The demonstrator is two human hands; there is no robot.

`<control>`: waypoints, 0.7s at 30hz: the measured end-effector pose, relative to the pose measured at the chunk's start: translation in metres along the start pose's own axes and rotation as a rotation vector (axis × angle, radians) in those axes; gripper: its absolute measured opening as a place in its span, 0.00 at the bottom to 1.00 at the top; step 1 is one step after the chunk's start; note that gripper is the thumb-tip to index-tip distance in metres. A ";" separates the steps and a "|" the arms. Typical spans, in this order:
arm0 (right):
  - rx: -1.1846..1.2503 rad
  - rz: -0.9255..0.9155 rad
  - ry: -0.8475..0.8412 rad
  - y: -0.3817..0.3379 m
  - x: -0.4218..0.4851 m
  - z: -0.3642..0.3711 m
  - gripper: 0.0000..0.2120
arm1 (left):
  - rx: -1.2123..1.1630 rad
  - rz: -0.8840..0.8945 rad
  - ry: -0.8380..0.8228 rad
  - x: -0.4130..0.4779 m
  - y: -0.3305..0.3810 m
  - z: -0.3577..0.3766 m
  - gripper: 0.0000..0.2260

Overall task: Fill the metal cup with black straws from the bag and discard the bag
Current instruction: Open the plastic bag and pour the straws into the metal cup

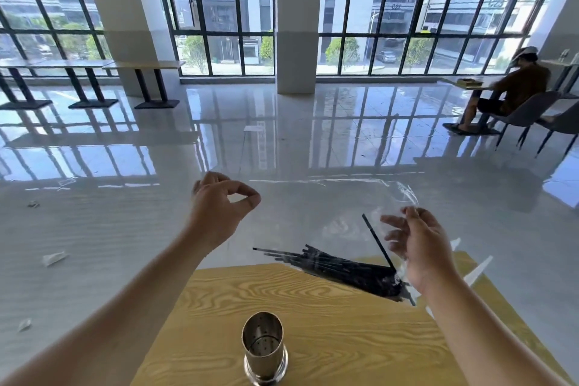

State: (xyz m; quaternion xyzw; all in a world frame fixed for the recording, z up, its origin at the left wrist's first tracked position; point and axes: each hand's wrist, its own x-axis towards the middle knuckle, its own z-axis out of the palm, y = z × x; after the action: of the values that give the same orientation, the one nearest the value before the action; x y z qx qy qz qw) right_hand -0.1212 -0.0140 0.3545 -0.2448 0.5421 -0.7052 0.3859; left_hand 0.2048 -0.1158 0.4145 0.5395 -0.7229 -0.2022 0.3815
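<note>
Head view: the clear bag (313, 213) hangs in the air between the two raised hands, above the far edge of the counter (344, 338). The left hand (216, 210) has thumb and forefinger tips pressed together in a ring, pinching the bag's upper left corner, though the film there is very faint. The other fingers are curled behind. The right hand (423, 251) grips the bag's right side. Its thumb is on crumpled film at the top and its curled fingers show through the plastic.

Inside the bag, the black straws (344, 269) lie as a bundle along the sagging bottom. They slope down from the left toward the right hand, with their right ends gathered in the low corner just beside the right wrist. One loose straw (377, 241) stands tilted out of the bundle, leaning up to the left, close to the right hand's fingers.

The metal cup (264, 345) stands upright on the counter, nearer the person than the bag and between the two forearms, apart from both hands. Its inside shows bare perforated metal with no straws in it.
</note>
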 end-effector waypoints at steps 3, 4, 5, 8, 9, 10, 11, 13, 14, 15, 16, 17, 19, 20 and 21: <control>0.007 0.016 0.018 0.008 -0.005 -0.005 0.10 | -0.114 0.028 0.005 -0.005 -0.005 0.007 0.10; 0.018 0.020 0.019 0.009 -0.005 -0.007 0.10 | -0.161 0.040 0.010 -0.006 -0.005 0.008 0.11; 0.032 0.023 0.020 0.009 -0.006 -0.008 0.10 | -0.195 0.055 0.020 -0.006 -0.005 0.008 0.11; 0.068 0.025 0.019 0.008 -0.008 -0.011 0.10 | -0.195 0.120 0.039 -0.005 0.000 0.008 0.09; 0.078 0.026 0.016 0.008 -0.009 -0.011 0.10 | -0.160 0.141 0.058 -0.004 0.002 0.007 0.08; 0.086 0.026 0.013 0.007 -0.010 -0.011 0.11 | -0.130 0.156 0.084 -0.003 0.004 0.006 0.07; 0.091 0.025 0.010 0.007 -0.011 -0.011 0.11 | -0.115 0.166 0.110 -0.002 0.005 0.006 0.05; 0.092 0.023 0.005 0.004 -0.012 -0.010 0.11 | -0.113 0.166 0.148 -0.001 0.008 0.004 0.04; 0.093 0.022 0.003 0.003 -0.013 -0.010 0.11 | -0.125 0.160 0.156 0.000 0.010 0.004 0.03; 0.094 0.021 0.002 0.001 -0.014 -0.009 0.11 | -0.150 0.154 0.153 0.001 0.012 0.004 0.03; 0.096 0.019 0.001 0.000 -0.014 -0.008 0.11 | -0.186 0.149 0.141 0.001 0.014 0.004 0.04; 0.098 0.016 0.000 -0.002 -0.015 -0.007 0.12 | -0.223 0.148 0.124 0.001 0.017 0.004 0.06; 0.105 0.010 -0.007 -0.006 -0.016 -0.005 0.12 | -0.330 0.146 0.053 0.002 0.021 0.002 0.09; 0.110 0.007 -0.012 -0.009 -0.016 -0.005 0.11 | -0.421 0.139 -0.011 0.002 0.023 0.000 0.10; 0.115 0.005 -0.015 -0.011 -0.016 -0.004 0.11 | -0.509 0.128 -0.086 0.002 0.025 -0.002 0.12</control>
State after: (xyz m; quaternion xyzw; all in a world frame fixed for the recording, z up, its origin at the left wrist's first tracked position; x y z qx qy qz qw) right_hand -0.1181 0.0020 0.3655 -0.2263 0.4982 -0.7325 0.4051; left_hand 0.1908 -0.1090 0.4339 0.3703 -0.6968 -0.3759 0.4859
